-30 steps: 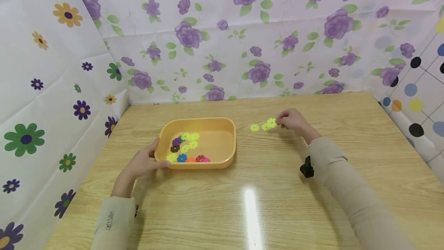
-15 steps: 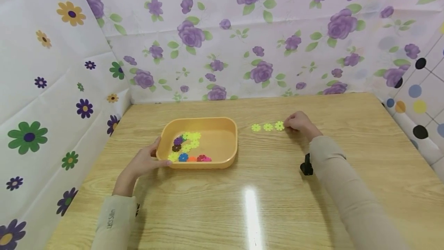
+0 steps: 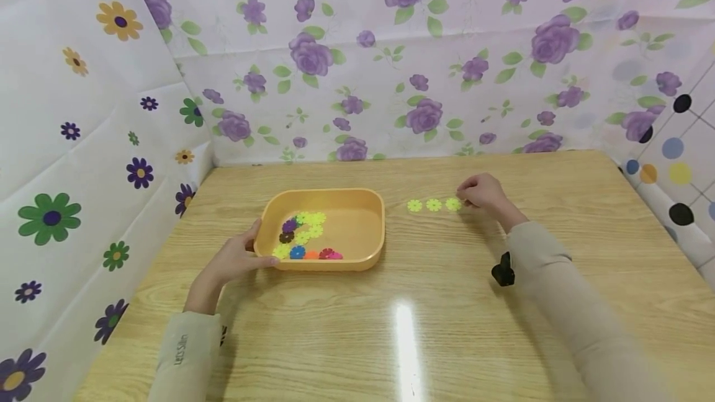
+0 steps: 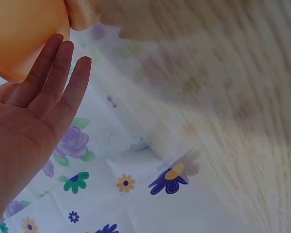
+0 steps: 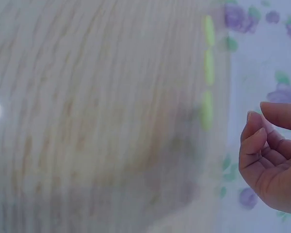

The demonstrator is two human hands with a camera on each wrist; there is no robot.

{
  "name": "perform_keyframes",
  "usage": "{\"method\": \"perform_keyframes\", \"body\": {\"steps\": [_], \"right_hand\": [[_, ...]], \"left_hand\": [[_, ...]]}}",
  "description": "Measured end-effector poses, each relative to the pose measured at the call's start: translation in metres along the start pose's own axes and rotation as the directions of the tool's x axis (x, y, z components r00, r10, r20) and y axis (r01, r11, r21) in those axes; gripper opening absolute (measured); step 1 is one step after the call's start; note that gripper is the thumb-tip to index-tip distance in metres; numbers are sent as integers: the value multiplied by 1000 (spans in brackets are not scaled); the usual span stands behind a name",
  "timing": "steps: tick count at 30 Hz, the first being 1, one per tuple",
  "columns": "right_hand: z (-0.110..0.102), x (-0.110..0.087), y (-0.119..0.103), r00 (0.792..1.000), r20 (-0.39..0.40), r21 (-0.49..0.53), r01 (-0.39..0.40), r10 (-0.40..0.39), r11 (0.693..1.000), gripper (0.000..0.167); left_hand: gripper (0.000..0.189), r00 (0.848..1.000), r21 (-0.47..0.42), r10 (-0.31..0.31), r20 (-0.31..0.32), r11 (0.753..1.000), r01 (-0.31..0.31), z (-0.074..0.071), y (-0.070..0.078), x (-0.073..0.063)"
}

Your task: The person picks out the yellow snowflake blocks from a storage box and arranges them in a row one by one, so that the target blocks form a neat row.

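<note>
A yellow-orange plastic basin stands on the table, with several flower-shaped plastic discs lying in its left half. My left hand holds its front left corner, the thumb over the rim and the fingers along the outer wall. Right of the basin, three yellow-green snowflake discs lie flat in a row: a left one, a middle one and a right one. Just beyond the right one hovers my right hand, fingers loosely bent. Between its thumb and fingertips nothing is held.
The wooden table reaches back to a wall sheet with purple flowers. A flower-print sheet borders the left side. By the right cuff shows a black wrist camera. A light strip reflects on the tabletop.
The right hand has moved right and set the third disc down in line with the other two, then let go of it and lifted slightly. The left hand stays on the basin.
</note>
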State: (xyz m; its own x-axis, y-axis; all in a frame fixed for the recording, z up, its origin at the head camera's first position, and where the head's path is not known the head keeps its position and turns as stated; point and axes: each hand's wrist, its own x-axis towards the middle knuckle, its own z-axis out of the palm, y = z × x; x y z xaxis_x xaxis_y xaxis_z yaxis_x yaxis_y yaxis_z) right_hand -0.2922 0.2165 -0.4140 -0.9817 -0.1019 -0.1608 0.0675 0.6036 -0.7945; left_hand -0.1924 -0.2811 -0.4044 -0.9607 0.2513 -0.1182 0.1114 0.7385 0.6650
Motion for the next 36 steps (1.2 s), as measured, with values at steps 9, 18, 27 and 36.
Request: {"method": "perform_keyframes", "body": {"steps": [9, 18, 27, 36], "right_hand": [[13, -13, -33, 995, 41, 36, 95, -96, 995, 27], [39, -25, -64, 977, 77, 67, 193, -198, 979, 36], [69, -28, -86, 959, 84, 94, 264, -272, 960, 34], [104, -32, -107, 934, 119, 122, 324, -338, 938, 38]], "left_hand": [[103, 1000, 9, 17, -4, 1000, -17, 0, -1, 2], [105, 1000, 15, 2, -4, 1000, -2, 0, 1, 2], [104, 1000, -8, 8, -5, 1000, -8, 1, 0, 2], [104, 1000, -12, 0, -8, 1000, 0, 1, -1, 1]]}}
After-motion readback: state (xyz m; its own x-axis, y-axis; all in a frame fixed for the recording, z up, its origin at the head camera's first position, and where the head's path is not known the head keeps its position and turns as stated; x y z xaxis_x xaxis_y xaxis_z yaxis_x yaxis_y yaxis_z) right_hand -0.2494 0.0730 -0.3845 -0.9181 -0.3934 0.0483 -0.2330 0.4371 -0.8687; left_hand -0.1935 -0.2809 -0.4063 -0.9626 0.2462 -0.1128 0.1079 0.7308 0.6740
